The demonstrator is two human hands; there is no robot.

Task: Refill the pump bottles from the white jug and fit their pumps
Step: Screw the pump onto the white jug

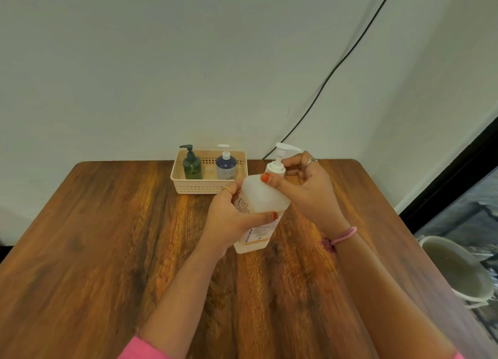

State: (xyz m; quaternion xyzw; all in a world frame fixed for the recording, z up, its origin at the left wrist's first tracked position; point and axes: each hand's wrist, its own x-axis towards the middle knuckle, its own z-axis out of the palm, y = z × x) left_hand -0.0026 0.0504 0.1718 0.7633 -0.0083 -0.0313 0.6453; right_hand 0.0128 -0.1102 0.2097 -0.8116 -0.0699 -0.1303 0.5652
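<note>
Gripped in both hands, a translucent white pump bottle [262, 194] with an orange-and-blue printed label is held tilted just above the wooden table [107, 237], its base toward the person and its neck leaning toward one o'clock. The left hand [231, 218] is wrapped round the bottle's body, thumb across the front at the label's upper edge. The right hand [304, 189] is curled at the neck, its thumb and fingers pinching the collar of the white pump [281, 156], which is seated in the bottle's mouth with its nozzle pointing toward three o'clock. At twelve o'clock, against the wall, a cream perforated basket [188, 187] stands on the table's far edge; inside it a dark green pump bottle [192, 166] is set at the left and a blue pump bottle [225, 166] with a white pump at the right, both upright and apart. A black cable [336, 70] runs up the wall from behind the table, and a white bucket [458, 269] sits on the floor at four o'clock.
</note>
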